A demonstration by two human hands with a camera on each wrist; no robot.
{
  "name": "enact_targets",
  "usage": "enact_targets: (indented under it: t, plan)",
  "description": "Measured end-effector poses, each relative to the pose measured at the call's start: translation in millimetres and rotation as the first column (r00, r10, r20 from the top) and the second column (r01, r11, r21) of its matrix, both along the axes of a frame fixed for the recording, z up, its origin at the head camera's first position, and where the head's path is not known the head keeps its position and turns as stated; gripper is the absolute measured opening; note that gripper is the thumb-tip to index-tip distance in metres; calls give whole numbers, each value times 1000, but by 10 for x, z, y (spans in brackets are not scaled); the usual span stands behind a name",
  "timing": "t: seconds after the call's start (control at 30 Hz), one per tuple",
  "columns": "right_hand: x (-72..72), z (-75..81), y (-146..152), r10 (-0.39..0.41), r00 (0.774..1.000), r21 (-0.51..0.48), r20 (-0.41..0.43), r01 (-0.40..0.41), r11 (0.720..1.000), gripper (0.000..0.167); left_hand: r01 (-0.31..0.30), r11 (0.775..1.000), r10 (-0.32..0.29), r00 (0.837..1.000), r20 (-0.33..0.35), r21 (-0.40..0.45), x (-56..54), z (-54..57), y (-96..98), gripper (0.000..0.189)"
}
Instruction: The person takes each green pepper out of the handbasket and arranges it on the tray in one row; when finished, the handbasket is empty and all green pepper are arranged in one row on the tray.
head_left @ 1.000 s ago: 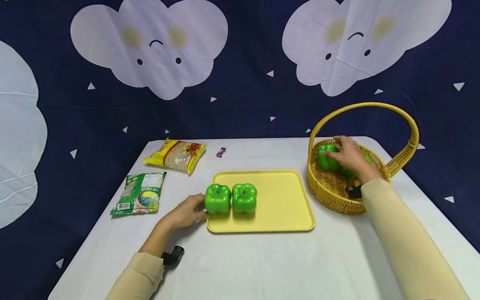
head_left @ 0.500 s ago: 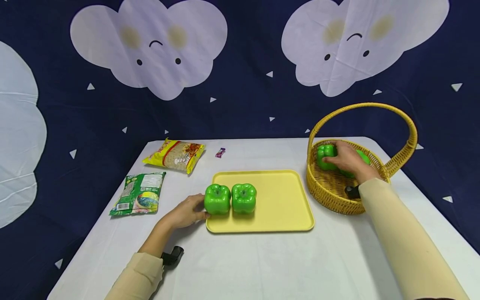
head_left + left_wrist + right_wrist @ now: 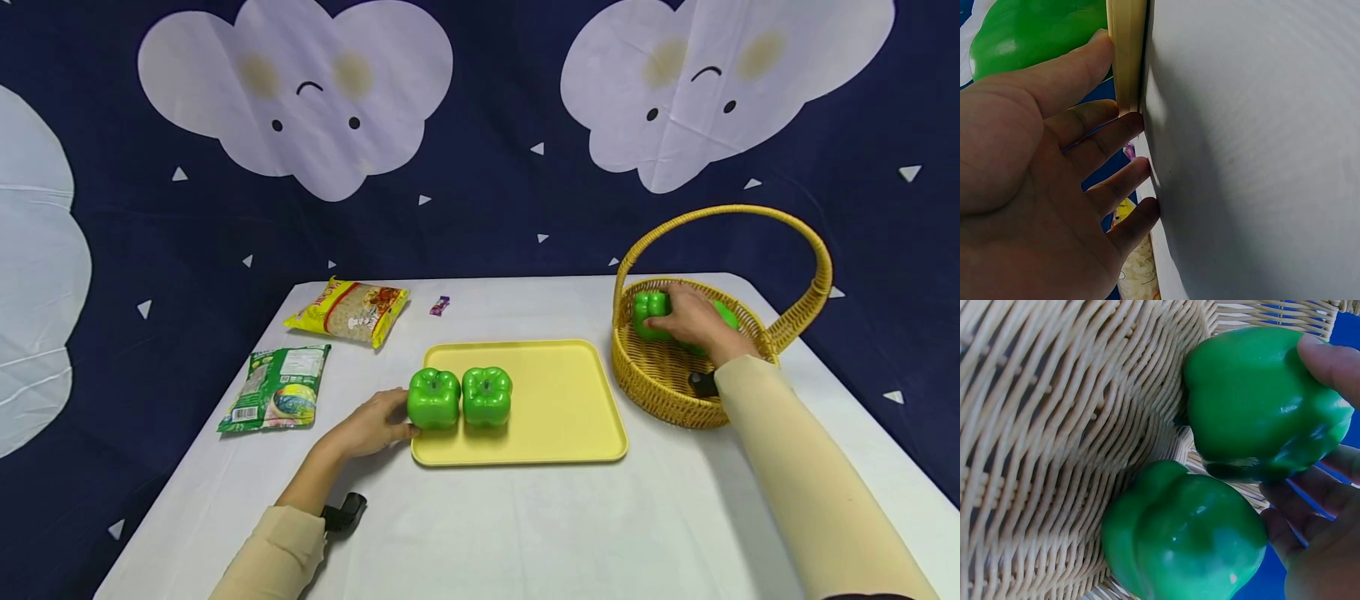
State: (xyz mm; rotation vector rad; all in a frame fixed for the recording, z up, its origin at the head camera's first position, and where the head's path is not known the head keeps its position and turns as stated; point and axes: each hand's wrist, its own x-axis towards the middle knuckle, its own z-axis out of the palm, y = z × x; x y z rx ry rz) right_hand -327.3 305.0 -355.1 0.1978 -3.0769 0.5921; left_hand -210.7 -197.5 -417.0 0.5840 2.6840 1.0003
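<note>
In the wicker basket, my right hand grips a green bell pepper. The right wrist view shows my thumb on one side of this bell pepper and fingers curled on the other. A second green bell pepper lies beside it in the basket, partly hidden by the hand in the head view. My left hand touches the left edge of the yellow tray, fingers spread and fairly straight, thumb at the rim. Two more green bell peppers stand side by side on the tray.
A yellow-and-red food bag and a green packet lie on the white table at the left. A small purple wrapped piece lies behind the tray. The basket's tall handle arches above my right hand.
My right hand has settled slightly lower and closer round the bell pepper, showing more of the second one in the basket. The left hand and tray peppers stay in place.
</note>
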Motion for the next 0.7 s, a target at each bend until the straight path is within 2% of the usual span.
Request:
enact_targets:
  t: [0.3, 0.6, 0.7]
  plan:
    - [11, -11, -25, 42, 999, 4, -24, -42, 999, 70, -11, 1000, 11, 1000, 14, -5, 9, 14, 4, 51]
    - [39, -30, -40, 124, 992, 7, -2, -124, 992, 68, -7, 1000, 7, 1000, 11, -9, 2, 11, -2, 50]
    - [44, -32, -29, 151, 988, 7, 7, -151, 988, 72, -12, 1000, 12, 1000, 11, -14, -1, 11, -3, 51]
